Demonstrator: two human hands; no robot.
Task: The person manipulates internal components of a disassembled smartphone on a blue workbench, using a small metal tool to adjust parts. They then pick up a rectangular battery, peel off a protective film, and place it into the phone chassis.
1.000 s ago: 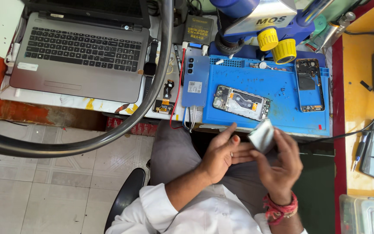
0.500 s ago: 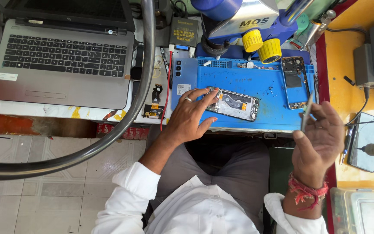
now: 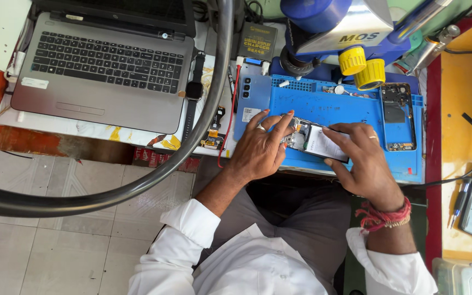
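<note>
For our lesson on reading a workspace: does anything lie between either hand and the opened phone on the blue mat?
Nothing visible does. The left hand rests on the left end of the opened phone, and the right hand has its fingers on the right part. Both touch it directly on the blue mat.

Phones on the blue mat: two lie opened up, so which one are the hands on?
The opened phone at the mat's near edge, under both hands. The other phone lies untouched at the blue mat's right end.
</note>
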